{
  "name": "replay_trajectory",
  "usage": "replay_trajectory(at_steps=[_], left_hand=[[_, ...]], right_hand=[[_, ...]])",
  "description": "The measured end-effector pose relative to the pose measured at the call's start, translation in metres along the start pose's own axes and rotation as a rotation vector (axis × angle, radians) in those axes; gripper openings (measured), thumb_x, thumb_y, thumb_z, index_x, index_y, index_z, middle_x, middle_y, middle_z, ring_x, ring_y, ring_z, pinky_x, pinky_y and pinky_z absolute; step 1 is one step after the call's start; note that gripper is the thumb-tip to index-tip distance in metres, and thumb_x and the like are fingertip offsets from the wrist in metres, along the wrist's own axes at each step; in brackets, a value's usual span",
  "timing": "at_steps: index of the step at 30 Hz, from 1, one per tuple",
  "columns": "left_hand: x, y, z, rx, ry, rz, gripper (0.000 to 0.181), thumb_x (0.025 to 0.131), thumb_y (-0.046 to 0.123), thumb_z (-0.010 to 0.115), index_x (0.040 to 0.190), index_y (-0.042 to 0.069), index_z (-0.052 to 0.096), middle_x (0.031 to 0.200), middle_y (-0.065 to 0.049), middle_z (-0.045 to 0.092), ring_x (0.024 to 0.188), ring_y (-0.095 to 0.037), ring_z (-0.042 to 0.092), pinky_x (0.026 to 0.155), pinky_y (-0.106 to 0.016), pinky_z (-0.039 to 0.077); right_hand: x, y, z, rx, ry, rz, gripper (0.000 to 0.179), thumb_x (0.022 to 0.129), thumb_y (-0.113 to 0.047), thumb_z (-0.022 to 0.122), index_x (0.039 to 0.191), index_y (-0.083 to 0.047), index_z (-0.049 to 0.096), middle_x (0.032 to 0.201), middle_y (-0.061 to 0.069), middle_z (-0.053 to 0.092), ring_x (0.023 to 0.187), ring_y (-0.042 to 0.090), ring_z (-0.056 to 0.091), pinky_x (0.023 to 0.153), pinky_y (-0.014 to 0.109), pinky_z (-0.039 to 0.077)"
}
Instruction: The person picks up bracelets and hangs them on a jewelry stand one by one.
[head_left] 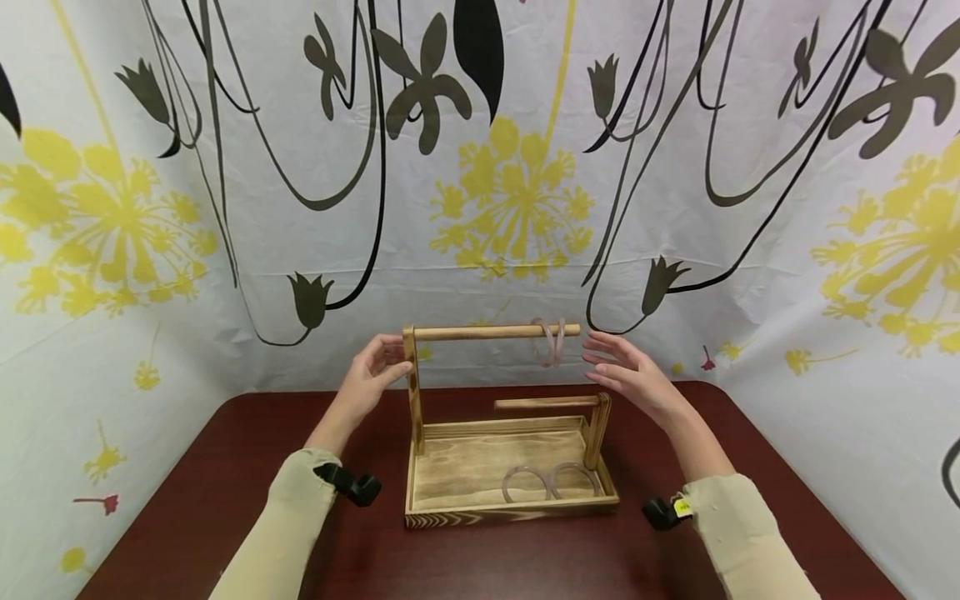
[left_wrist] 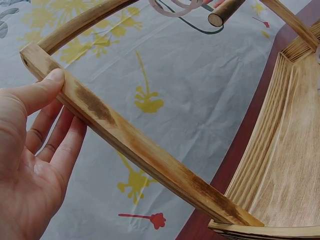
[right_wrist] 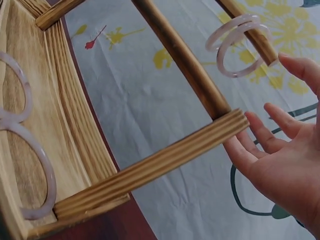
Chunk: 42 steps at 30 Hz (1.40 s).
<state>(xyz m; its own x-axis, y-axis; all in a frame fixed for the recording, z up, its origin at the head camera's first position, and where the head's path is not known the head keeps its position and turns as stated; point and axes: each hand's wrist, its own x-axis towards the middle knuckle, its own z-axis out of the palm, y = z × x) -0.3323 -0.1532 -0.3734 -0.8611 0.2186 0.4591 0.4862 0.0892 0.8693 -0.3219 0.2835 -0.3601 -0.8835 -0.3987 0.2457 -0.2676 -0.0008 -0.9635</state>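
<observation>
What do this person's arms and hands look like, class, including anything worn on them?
The left sleeve and right sleeve are pale cream, ending short of the hands. A small black device sits at the left cuff; another black device sits at the right, with a yellow label. The left hand and right hand wear no gloves.

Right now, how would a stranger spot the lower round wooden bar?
On the dark red table sits a light wooden tray with two upright posts. From its shorter right post, a round brown wooden bar juts left. Unlike the higher bar carrying pale pink rings, it is bare.
</observation>
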Motion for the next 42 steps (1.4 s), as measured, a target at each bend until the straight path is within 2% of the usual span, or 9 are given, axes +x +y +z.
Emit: replay_trajectory(at_steps=[4, 6, 14, 21, 28, 31, 35, 38, 42], left_hand=[[0.0, 0.001, -0.001, 0.003, -0.001, -0.004, 0.036, 0.097, 0.006, 0.064, 0.127, -0.005, 0.051, 0.111, 0.005, 0.061, 0.103, -0.004, 0.059, 0.087, -0.017, 0.052], [0.0, 0.001, -0.001, 0.002, 0.0, -0.008, 0.036, 0.096, 0.006, 0.064, 0.128, -0.006, 0.051, 0.111, 0.003, 0.061, 0.103, -0.004, 0.059, 0.087, -0.017, 0.052], [0.001, 0.0, -0.001, 0.006, 0.002, 0.0, 0.035, 0.096, 0.002, 0.063, 0.128, -0.007, 0.05, 0.113, 0.001, 0.061, 0.103, -0.003, 0.059, 0.087, -0.017, 0.052], [0.0, 0.001, -0.001, 0.003, -0.004, -0.013, 0.036, 0.096, 0.001, 0.062, 0.129, -0.006, 0.05, 0.121, -0.019, 0.059, 0.103, -0.003, 0.059, 0.088, -0.018, 0.052], [0.001, 0.003, -0.002, -0.014, -0.012, -0.015, 0.036, 0.096, 0.002, 0.063, 0.129, -0.005, 0.05, 0.114, 0.0, 0.06, 0.104, -0.003, 0.059, 0.088, -0.019, 0.053], [0.003, 0.005, -0.003, -0.014, -0.01, -0.017, 0.036, 0.096, 0.001, 0.062, 0.129, -0.006, 0.05, 0.115, -0.005, 0.06, 0.103, -0.003, 0.059, 0.088, -0.019, 0.053], [0.004, 0.005, -0.003, -0.014, -0.007, -0.016, 0.036, 0.096, 0.0, 0.062, 0.129, -0.007, 0.049, 0.117, -0.011, 0.06, 0.103, -0.004, 0.06, 0.088, -0.019, 0.053], [0.003, 0.005, -0.002, -0.017, -0.008, -0.022, 0.036, 0.096, 0.001, 0.062, 0.129, -0.006, 0.049, 0.12, -0.016, 0.059, 0.103, -0.004, 0.059, 0.088, -0.02, 0.053], [0.001, 0.004, -0.001, -0.004, -0.012, -0.021, 0.036, 0.096, 0.001, 0.062, 0.129, -0.006, 0.05, 0.122, -0.023, 0.058, 0.103, -0.004, 0.06, 0.087, -0.02, 0.053]], right_hand=[[-0.005, 0.004, -0.003, 0.013, -0.012, -0.011, 0.06, 0.103, -0.006, 0.051, 0.155, 0.0, 0.022, 0.144, -0.003, 0.046, 0.134, 0.012, 0.051, 0.104, 0.025, 0.05], [-0.007, 0.006, -0.004, 0.017, -0.023, -0.017, 0.059, 0.103, -0.005, 0.05, 0.154, 0.002, 0.023, 0.141, -0.008, 0.048, 0.131, 0.006, 0.053, 0.104, 0.025, 0.051], [-0.018, 0.013, -0.007, -0.084, -0.022, 0.001, 0.05, 0.103, -0.008, 0.052, 0.148, 0.004, 0.036, 0.139, -0.01, 0.053, 0.122, 0.002, 0.06, 0.1, 0.018, 0.05], [-0.026, 0.02, -0.007, -0.19, -0.025, 0.01, 0.047, 0.102, -0.009, 0.054, 0.145, 0.003, 0.042, 0.133, -0.016, 0.059, 0.126, 0.003, 0.057, 0.096, 0.015, 0.049], [-0.033, 0.028, -0.003, -0.282, 0.004, 0.002, 0.041, 0.099, -0.011, 0.061, 0.136, 0.003, 0.053, 0.13, -0.005, 0.064, 0.12, 0.0, 0.058, 0.094, 0.014, 0.049], [-0.034, 0.032, -0.002, -0.306, 0.012, -0.007, 0.042, 0.098, -0.011, 0.063, 0.135, 0.005, 0.053, 0.13, -0.002, 0.064, 0.118, -0.003, 0.057, 0.092, 0.015, 0.049], [-0.036, 0.036, -0.002, -0.324, 0.039, -0.016, 0.043, 0.097, -0.01, 0.063, 0.135, 0.007, 0.052, 0.127, -0.008, 0.064, 0.114, -0.004, 0.058, 0.088, 0.016, 0.051], [-0.037, 0.039, -0.001, -0.343, 0.069, -0.023, 0.037, 0.097, -0.011, 0.064, 0.131, 0.003, 0.056, 0.121, -0.015, 0.064, 0.108, -0.004, 0.061, 0.086, 0.017, 0.052], [-0.04, 0.041, 0.001, -0.375, 0.095, -0.043, 0.031, 0.097, -0.012, 0.064, 0.126, -0.002, 0.06, 0.116, -0.017, 0.064, 0.102, -0.003, 0.062, 0.084, 0.017, 0.052]])
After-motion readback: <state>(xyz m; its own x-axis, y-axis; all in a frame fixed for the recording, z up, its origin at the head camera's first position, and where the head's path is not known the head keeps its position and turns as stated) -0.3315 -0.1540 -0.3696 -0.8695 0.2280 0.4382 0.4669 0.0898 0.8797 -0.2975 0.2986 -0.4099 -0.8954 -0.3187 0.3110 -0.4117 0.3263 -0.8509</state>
